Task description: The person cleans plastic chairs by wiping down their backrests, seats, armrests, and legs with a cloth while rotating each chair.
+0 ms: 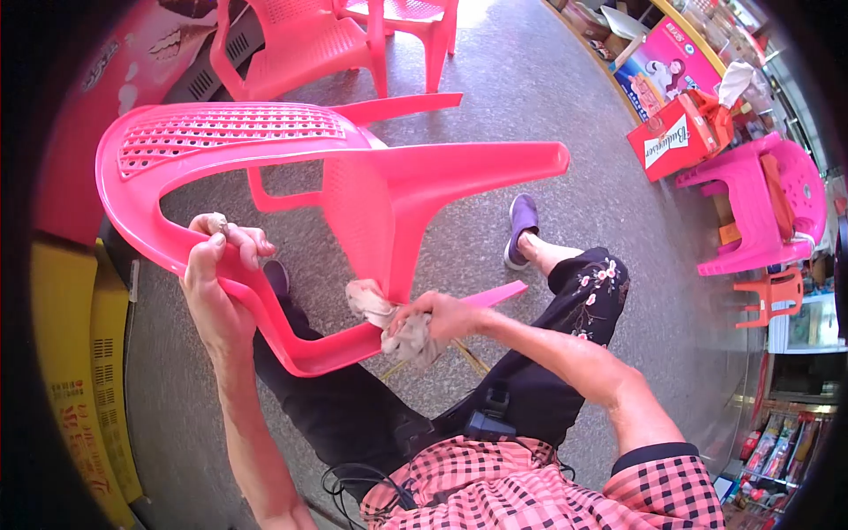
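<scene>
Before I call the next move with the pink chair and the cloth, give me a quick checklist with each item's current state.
1. Left hand gripping the pink chair by its frame: ok.
2. Cloth held in the right hand: ok.
3. Cloth up against the chair: ok, it is bunched at the frame beside the right hand.
4. Chair standing upright: not ok, it is tipped, with its legs pointing off to the person's right.
5. Left shoe clear of the chair: cannot tell, the frame partly hides it.
6. Chair surface free of marks: cannot tell at this detail.
</scene>
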`<control>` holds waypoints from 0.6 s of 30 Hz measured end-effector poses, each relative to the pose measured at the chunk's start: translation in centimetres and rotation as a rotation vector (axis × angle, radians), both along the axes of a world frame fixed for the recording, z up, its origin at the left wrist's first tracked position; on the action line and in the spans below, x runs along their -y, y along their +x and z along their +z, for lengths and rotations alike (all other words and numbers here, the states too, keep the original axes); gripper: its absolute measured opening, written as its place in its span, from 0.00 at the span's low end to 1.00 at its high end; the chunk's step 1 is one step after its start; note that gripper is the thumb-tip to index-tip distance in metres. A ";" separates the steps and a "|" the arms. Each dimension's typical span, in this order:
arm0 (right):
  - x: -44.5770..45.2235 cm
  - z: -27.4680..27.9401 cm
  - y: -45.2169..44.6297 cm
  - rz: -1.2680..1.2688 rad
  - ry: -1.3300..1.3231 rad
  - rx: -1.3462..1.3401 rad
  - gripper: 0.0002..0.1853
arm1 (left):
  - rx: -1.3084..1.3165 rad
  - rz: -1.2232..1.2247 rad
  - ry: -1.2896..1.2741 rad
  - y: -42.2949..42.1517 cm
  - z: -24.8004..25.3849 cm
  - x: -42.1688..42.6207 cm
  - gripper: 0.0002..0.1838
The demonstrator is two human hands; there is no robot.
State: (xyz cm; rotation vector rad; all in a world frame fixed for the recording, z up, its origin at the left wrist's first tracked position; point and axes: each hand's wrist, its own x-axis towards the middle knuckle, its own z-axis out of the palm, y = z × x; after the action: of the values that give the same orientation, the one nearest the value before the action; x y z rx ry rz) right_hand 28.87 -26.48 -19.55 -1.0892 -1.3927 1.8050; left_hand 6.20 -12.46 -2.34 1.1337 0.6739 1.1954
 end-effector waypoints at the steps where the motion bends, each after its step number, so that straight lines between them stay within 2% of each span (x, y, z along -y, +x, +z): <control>1: -0.2 0.0 1.0 -0.010 -0.043 -0.113 0.17 | 0.002 -0.004 0.016 0.0 0.0 0.0 0.06; 2: -0.2 0.1 1.6 -0.009 -0.043 -0.110 0.17 | 0.005 -0.002 0.016 -0.1 0.0 0.2 0.06; 4: -0.4 2.1 1.9 -0.089 -0.323 -0.127 0.14 | 0.027 0.015 0.027 -0.4 0.1 0.7 0.06; 5: -0.1 3.2 1.6 -0.101 -0.278 -0.016 0.14 | 0.031 0.023 0.026 -0.4 0.1 0.8 0.06; 8: 1.7 4.3 0.7 -0.138 -0.163 0.016 0.17 | 0.023 0.032 0.035 -0.3 0.2 1.2 0.07; 9: 1.9 4.1 1.2 -0.077 -0.125 0.041 0.20 | 0.027 0.030 0.042 -0.1 0.4 1.2 0.07; 12: 2.1 3.0 4.2 -0.046 -0.178 0.090 0.23 | 0.015 0.021 0.045 0.4 1.0 1.2 0.08; 14: 1.9 3.8 6.6 -0.032 -0.374 0.389 0.26 | -0.003 0.053 0.051 0.7 1.2 1.3 0.08; 15: 3.0 2.7 8.1 -0.030 -0.374 0.392 0.26 | -0.001 0.056 0.051 0.5 1.1 1.1 0.08; 17: 4.9 -0.2 11.0 -0.123 -0.214 0.555 0.30 | -0.016 0.031 0.066 0.3 0.9 0.4 0.09; 18: 4.6 0.6 11.0 -0.132 -0.217 0.559 0.30 | -0.011 0.022 0.065 0.6 1.1 0.3 0.09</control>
State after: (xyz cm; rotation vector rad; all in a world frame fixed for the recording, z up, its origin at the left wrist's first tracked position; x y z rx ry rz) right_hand 39.82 -31.07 -18.98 -1.8603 -1.3963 1.6498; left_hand 6.76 -12.78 -1.27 1.1905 0.6612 1.2386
